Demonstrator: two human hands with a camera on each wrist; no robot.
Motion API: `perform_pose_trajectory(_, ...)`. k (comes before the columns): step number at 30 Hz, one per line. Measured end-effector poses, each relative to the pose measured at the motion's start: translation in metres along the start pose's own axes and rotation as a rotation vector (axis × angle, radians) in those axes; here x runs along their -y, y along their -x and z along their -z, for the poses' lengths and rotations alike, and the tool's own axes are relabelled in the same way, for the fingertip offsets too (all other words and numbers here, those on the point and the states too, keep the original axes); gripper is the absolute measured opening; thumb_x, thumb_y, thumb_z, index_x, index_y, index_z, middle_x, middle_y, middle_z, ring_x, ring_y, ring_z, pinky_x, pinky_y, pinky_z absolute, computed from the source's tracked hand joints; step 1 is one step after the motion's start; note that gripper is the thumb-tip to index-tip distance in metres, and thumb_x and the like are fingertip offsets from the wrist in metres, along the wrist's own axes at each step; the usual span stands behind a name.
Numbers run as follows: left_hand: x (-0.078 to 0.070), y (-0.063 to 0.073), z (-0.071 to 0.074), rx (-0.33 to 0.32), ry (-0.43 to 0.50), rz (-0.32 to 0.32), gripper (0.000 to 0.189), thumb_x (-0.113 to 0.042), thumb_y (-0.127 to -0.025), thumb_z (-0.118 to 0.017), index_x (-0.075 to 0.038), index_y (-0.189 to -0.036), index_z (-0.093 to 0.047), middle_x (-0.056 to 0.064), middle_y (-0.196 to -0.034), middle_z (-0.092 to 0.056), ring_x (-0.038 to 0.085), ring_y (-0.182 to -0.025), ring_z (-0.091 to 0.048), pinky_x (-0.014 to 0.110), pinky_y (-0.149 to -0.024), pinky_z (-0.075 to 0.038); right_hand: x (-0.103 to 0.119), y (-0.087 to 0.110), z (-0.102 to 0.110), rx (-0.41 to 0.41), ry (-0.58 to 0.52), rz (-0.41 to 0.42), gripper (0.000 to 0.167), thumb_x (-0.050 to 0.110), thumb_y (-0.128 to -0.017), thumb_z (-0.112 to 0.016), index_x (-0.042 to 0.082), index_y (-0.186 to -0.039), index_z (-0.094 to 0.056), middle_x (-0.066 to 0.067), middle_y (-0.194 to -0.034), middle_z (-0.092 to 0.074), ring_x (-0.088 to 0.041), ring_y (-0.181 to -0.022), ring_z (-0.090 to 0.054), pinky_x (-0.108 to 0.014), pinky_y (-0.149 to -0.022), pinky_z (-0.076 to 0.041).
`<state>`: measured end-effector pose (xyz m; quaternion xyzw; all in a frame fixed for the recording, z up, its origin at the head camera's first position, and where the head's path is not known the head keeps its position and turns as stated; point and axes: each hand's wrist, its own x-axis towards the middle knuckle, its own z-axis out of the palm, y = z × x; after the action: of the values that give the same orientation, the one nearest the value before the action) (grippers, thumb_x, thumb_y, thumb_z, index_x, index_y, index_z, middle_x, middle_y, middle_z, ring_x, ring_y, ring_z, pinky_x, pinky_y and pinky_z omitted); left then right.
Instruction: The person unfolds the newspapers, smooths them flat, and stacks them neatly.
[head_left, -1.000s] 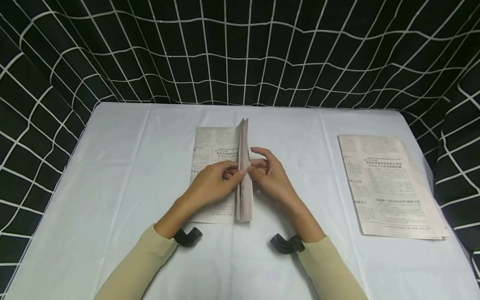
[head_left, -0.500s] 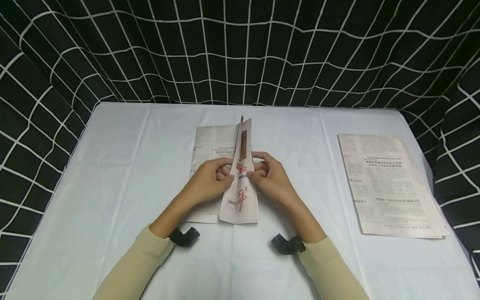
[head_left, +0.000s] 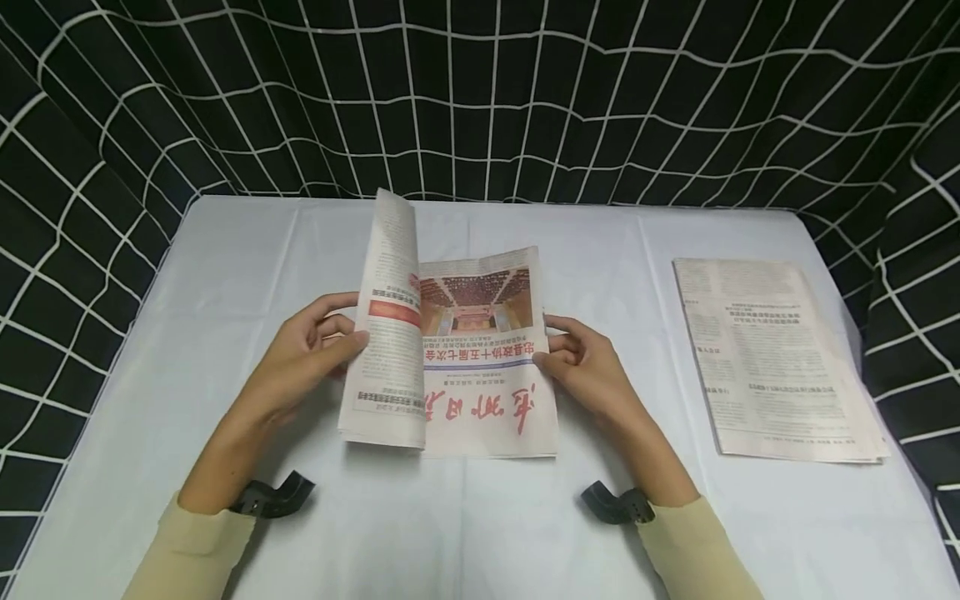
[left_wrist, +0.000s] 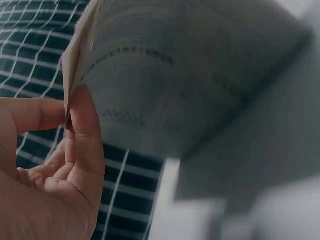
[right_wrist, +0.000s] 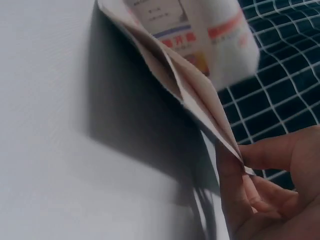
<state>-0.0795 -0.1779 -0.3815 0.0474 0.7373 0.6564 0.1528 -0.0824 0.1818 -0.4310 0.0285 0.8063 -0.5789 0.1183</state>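
Note:
A folded newspaper (head_left: 480, 358) lies partly opened in the middle of the table, its red headline and hall photo upside down in the head view. My left hand (head_left: 311, 350) pinches the outer edge of its left part, which stands raised and curved. In the left wrist view the thumb and index finger (left_wrist: 87, 130) clamp that paper edge. My right hand (head_left: 588, 362) pinches the right edge of the newspaper between thumb and fingers. Seen from the right wrist, several paper layers (right_wrist: 185, 95) bow up off the white cloth toward that grip.
A stack of folded newspapers (head_left: 780, 358) lies at the right of the white-covered table (head_left: 465, 533). Behind and at both sides hangs a black curtain (head_left: 480, 100) with a white grid. A dark band (head_left: 273, 496) sits on each wrist.
The hands have moved apart, the left one farther. The newspaper, folded narrow between them before, has spread open to show its front page and a raised left part.

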Motion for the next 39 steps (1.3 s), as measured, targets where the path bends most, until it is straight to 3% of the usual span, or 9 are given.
perform_pose_trajectory(7, 0.011, 0.037, 0.027, -0.109, -0.093, 0.039, 0.058, -0.018, -0.105, -0.067, 0.000, -0.154, -0.044, -0.001, -0.108, -0.070, 0.009, -0.084, -0.075, 0.029, -0.067, -0.062, -0.009, 0.026, 0.019, -0.027, 0.062, -0.019, 0.061, 0.007, -0.097, -0.071, 0.001, -0.154, -0.050, -0.026, -0.124, -0.069, -0.001, -0.081, -0.064, -0.017, -0.069, -0.054)
perform_pose_trajectory(12, 0.031, 0.051, 0.030, -0.137, -0.182, 0.055, 0.055, -0.022, -0.105, -0.067, 0.005, -0.151, -0.049, 0.019, -0.120, -0.071, 0.005, -0.084, -0.075, 0.026, -0.070, -0.062, -0.021, 0.045, 0.030, -0.044, 0.121, -0.017, 0.060, 0.008, -0.098, -0.071, 0.001, -0.154, -0.050, -0.024, -0.123, -0.070, 0.000, -0.083, -0.067, -0.017, -0.070, -0.055)
perform_pose_trajectory(15, 0.042, 0.054, 0.029, -0.146, -0.259, 0.063, 0.056, -0.018, -0.102, -0.071, 0.005, -0.149, -0.052, 0.023, -0.113, -0.072, 0.001, -0.075, -0.066, 0.020, -0.066, -0.056, -0.028, 0.057, 0.037, -0.060, 0.160, -0.014, 0.060, 0.009, -0.098, -0.071, 0.000, -0.154, -0.051, -0.023, -0.124, -0.071, 0.001, -0.086, -0.069, -0.016, -0.073, -0.055)
perform_pose_trajectory(18, 0.052, 0.054, 0.028, -0.140, -0.323, 0.075, 0.062, -0.016, -0.098, -0.076, 0.001, -0.151, -0.050, 0.018, -0.102, -0.074, 0.003, -0.067, -0.059, 0.019, -0.064, -0.050, -0.034, 0.066, 0.044, -0.076, 0.215, -0.026, 0.061, 0.012, -0.099, -0.072, -0.001, -0.154, -0.050, -0.021, -0.127, -0.071, 0.000, -0.091, -0.068, -0.014, -0.076, -0.053)
perform_pose_trajectory(22, 0.060, 0.053, 0.024, -0.113, -0.417, 0.091, 0.064, -0.015, -0.096, -0.078, -0.001, -0.152, -0.050, 0.015, -0.098, -0.077, 0.006, -0.066, -0.061, 0.021, -0.062, -0.048, -0.039, 0.078, 0.050, -0.088, 0.252, -0.045, 0.063, 0.012, -0.101, -0.069, 0.002, -0.158, -0.046, -0.021, -0.130, -0.068, -0.002, -0.093, -0.064, -0.017, -0.072, -0.054)
perform_pose_trajectory(27, 0.060, 0.059, 0.013, -0.139, -0.620, 0.035, 0.058, -0.020, -0.100, -0.073, 0.000, -0.151, -0.053, 0.020, -0.127, -0.069, 0.015, -0.083, -0.062, 0.025, -0.069, -0.046, -0.044, 0.088, 0.057, -0.074, 0.214, 0.002, 0.055, 0.004, -0.107, -0.053, 0.009, -0.161, -0.043, -0.023, -0.132, -0.067, 0.000, -0.095, -0.068, -0.023, -0.075, -0.060)
perform_pose_trajectory(30, 0.061, 0.064, 0.007, -0.166, -0.712, 0.006, 0.052, -0.022, -0.107, -0.063, -0.001, -0.153, -0.053, 0.022, -0.144, -0.057, 0.023, -0.097, -0.061, 0.033, -0.077, -0.047, -0.046, 0.091, 0.060, -0.063, 0.224, 0.027, 0.053, 0.002, -0.107, -0.054, 0.009, -0.158, -0.047, -0.023, -0.134, -0.066, 0.000, -0.098, -0.068, -0.022, -0.078, -0.060)
perform_pose_trajectory(34, 0.058, 0.068, 0.005, -0.170, -0.758, -0.014, 0.047, -0.013, -0.109, -0.051, 0.000, -0.154, -0.051, 0.022, -0.144, -0.057, 0.028, -0.106, -0.064, 0.041, -0.084, -0.050, -0.046, 0.093, 0.060, -0.047, 0.251, 0.045, 0.054, 0.001, -0.103, -0.061, 0.008, -0.155, -0.052, -0.020, -0.133, -0.067, -0.001, -0.101, -0.066, -0.020, -0.080, -0.058)
perform_pose_trajectory(39, 0.059, 0.068, 0.010, -0.150, -0.757, -0.084, 0.053, -0.001, -0.104, -0.056, 0.000, -0.156, -0.048, 0.015, -0.123, -0.071, 0.021, -0.097, -0.065, 0.031, -0.080, -0.051, -0.047, 0.092, 0.057, -0.041, 0.296, 0.108, 0.057, -0.004, -0.097, -0.065, 0.010, -0.152, -0.057, -0.015, -0.132, -0.068, -0.009, -0.107, -0.066, -0.017, -0.084, -0.057)
